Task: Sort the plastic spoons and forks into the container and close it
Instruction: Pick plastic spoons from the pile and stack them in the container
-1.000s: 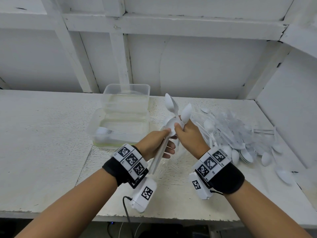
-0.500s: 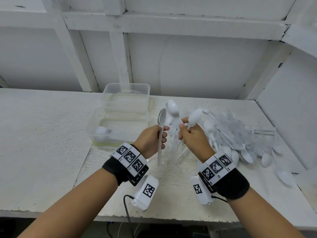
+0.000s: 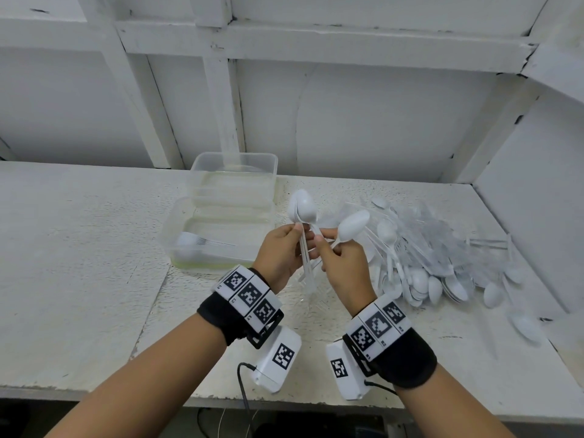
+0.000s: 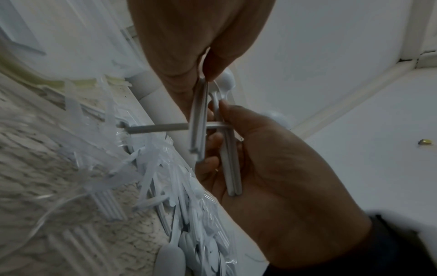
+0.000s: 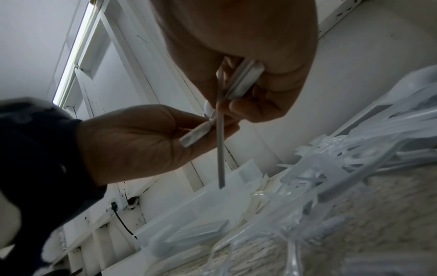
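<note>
While the head view shows smooth white spoon bowls above both hands, the left wrist view reveals ribbed handles; left hand fingers pinch stacked spoons, right hand fingers grip another over the desk; clear container stands open just left.

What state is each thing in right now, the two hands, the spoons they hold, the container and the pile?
left hand: grips a nested stack of spoons, bowls up
right hand: grips white spoons, one spoon tilted right
container: open, no lid on, a few utensils inside
pile of cutlery: loose and unsorted on the table, right of the hands
</note>
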A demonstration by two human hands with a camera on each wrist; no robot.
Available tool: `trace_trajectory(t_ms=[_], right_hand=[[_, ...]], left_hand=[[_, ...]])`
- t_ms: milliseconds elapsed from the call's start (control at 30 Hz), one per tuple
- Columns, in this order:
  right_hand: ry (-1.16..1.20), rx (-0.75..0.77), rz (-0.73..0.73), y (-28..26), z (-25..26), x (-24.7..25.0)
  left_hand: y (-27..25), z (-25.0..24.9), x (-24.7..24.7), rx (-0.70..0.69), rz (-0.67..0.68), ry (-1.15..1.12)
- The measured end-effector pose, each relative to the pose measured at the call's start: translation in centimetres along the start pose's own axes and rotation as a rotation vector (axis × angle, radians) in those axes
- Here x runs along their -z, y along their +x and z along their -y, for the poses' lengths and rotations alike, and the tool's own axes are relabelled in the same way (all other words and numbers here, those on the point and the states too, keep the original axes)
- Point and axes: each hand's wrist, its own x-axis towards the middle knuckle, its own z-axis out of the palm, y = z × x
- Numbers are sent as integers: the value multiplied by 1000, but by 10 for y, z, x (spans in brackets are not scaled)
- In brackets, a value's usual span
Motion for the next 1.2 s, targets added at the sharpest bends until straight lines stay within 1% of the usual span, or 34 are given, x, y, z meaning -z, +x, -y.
trace_trajectory(t_ms=[200, 367, 500, 600, 733, 800, 867, 933, 1000, 1067, 1200], right_hand=[[27, -13, 82, -1, 4, 0], [12, -12, 80, -2, 2, 0], [31, 38, 80, -2, 4, 1], [79, 59, 11, -4, 3, 1], [219, 84, -177, -5, 9, 8], [278, 59, -228, -3, 13, 14], [217, 35, -211, 2, 13, 17], [80, 29, -159, 5, 10, 16], [-25, 52, -97, 5, 8, 10], [-118, 92, -69, 3, 5, 5], [-123, 98, -96, 1, 4, 1]], left_hand=[[-1, -3, 4, 24, 22, -16], [-2, -5, 7, 60, 32, -63], [-3, -6, 8, 67, 31, -122], [-3, -9, 7, 70, 3, -171], [1, -12, 11, 83, -86, -260], [2, -12, 15, 86, -103, -245], [2, -12, 14, 95, -97, -216], [1, -10, 11, 97, -82, -175], [0, -10, 7, 89, -64, -137], [-1, -9, 3, 79, -58, -110], [-1, -7, 4, 39, -82, -80]])
